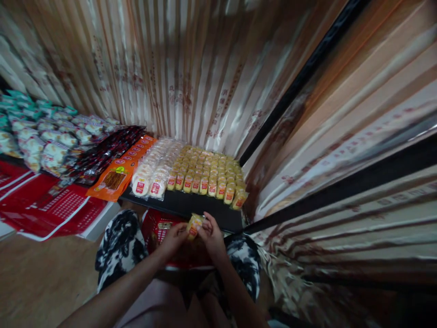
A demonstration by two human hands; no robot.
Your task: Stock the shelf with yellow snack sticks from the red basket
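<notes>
Between my two hands is a small yellow snack packet (194,225) with a red label, in clear wrap. My left hand (175,238) pinches its left side, and my right hand (212,237) grips its right side with the thumb on the front. Below the hands, partly hidden by them, a red basket (147,228) sits between my knees. Just ahead, rows of matching yellow packets (204,182) stand on a black shelf (191,205). To their left are rows of round white wrapped snacks (150,182) with red labels.
Further left lie an orange snack bag (118,175), dark packets (112,152) and several white-and-green bags (56,152). A red bag (51,205) hangs over the shelf's front at left. Pleated plastic sheeting (191,77) and black bars (293,93) bound the back and right.
</notes>
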